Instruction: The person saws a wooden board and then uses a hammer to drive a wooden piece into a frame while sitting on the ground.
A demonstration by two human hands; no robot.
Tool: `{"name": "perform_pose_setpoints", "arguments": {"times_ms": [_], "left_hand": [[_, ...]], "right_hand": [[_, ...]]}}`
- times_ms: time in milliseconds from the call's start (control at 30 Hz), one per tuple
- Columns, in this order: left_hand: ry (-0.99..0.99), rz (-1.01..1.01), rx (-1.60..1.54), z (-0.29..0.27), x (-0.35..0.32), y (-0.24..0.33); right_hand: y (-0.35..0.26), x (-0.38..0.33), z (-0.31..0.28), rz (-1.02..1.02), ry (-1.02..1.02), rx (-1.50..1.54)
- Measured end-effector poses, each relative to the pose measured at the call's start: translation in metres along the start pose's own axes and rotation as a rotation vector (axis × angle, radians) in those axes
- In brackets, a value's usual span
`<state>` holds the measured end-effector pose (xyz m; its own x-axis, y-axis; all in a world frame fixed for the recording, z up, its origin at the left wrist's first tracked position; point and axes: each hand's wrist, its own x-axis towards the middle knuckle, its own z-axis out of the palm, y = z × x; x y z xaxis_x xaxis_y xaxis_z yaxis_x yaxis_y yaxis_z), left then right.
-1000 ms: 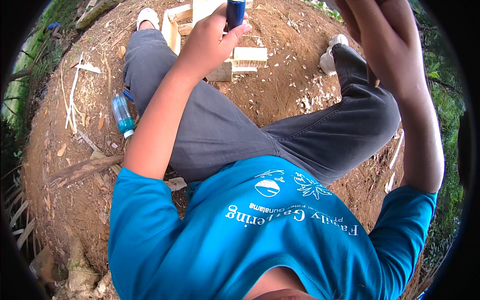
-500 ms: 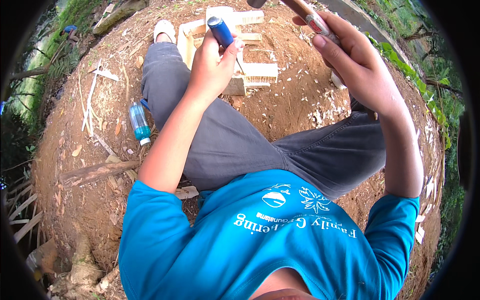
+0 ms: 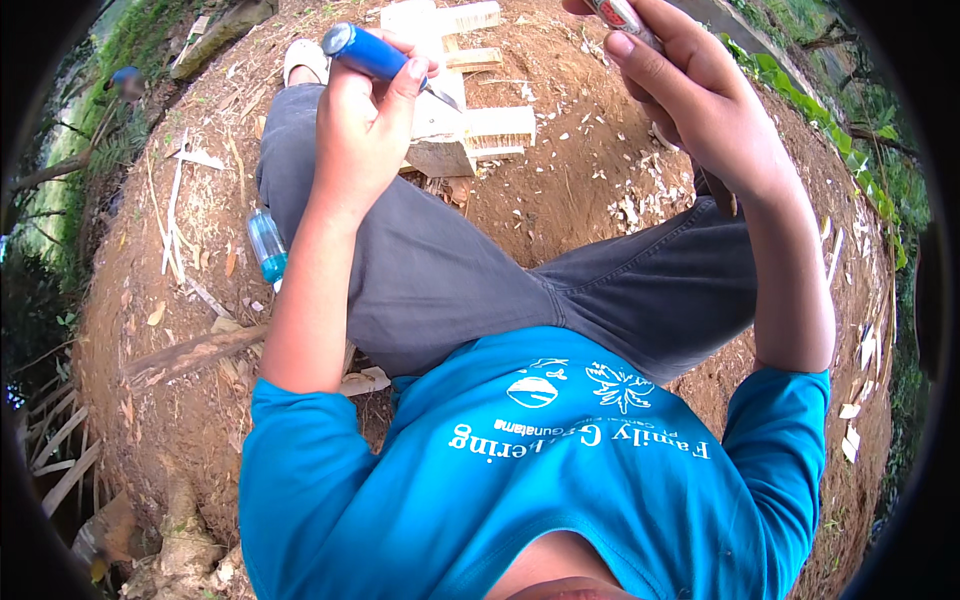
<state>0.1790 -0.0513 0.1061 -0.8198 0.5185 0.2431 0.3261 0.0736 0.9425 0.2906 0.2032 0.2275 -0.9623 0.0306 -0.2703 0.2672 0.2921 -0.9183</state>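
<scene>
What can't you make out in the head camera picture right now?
In the head view:
- Brown-handled tool in the right hand: far end cut off by the top edge.
- Blue-handled tool in the left hand: tip too small to tell whether it touches the wood.
- Bottle: cap mostly hidden behind the left forearm.
- Background person: too small and blurred.

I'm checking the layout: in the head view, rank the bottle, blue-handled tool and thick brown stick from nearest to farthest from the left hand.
From the left hand:
1. Blue-handled tool, gripped in it.
2. Bottle, left of the grey trouser leg.
3. Thick brown stick, farther down the picture's left side.
</scene>
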Motion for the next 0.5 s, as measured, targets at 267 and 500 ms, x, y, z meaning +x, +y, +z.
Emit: {"name": "perform_pose_setpoints", "arguments": {"times_ms": [267, 500], "left_hand": [[-0.151, -0.031, 0.237, 0.007, 0.006, -0.01], [-0.096, 0.053, 0.201, 0.011, 0.007, -0.022]], "right_hand": [[0.002, -0.005, -0.003, -0.064, -0.027, 0.088], [0.006, -0.004, -0.005, -0.074, -0.021, 0.03]]}}
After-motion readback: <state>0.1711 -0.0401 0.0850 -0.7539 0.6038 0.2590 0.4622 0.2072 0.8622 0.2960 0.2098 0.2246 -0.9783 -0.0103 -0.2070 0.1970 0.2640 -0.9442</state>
